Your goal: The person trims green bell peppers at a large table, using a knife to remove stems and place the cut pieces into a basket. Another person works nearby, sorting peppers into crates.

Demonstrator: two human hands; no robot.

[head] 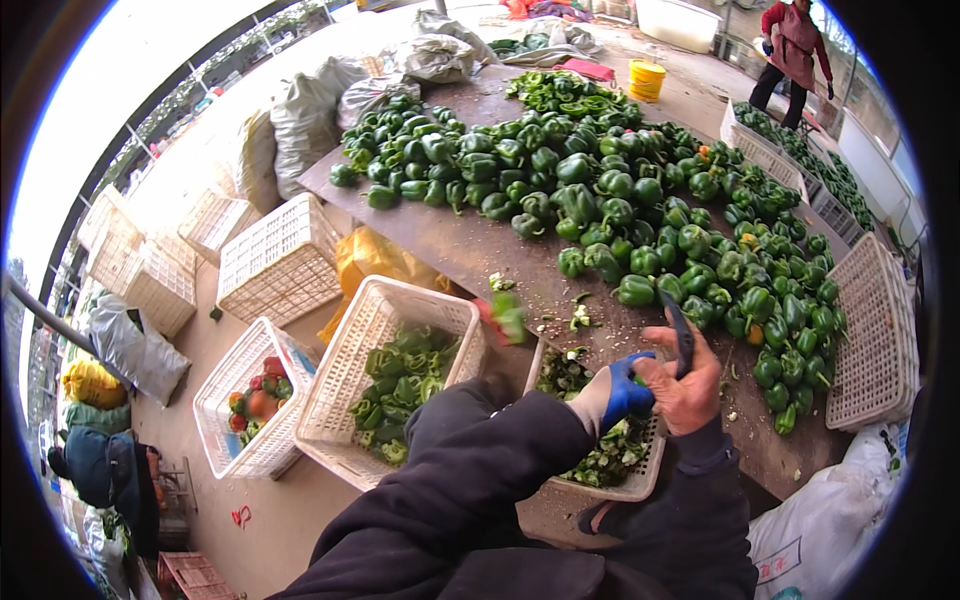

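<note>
My left hand (619,397), in a blue-and-white work glove, is closed around a small piece of green pepper (639,380), mostly hidden by the fingers. Against it, my bare right hand (686,382) grips a dark knife-like tool (681,337) that points up and away from me. Both hands are above a white plastic crate (641,487) of pepper cores and trimmings (611,454). A motion-blurred green pepper piece (510,316) is left of the hands, near the table edge. Whole green bell peppers (577,202) are heaped on the brown table (517,251) beyond.
At left stand a crate of cut peppers (390,300) and a smaller crate with red and green peppers (217,450). An overturned crate (277,259) and stuffed sacks (304,124) are farther off. Another crate (874,337) leans at right. A person (795,52) stands at upper right.
</note>
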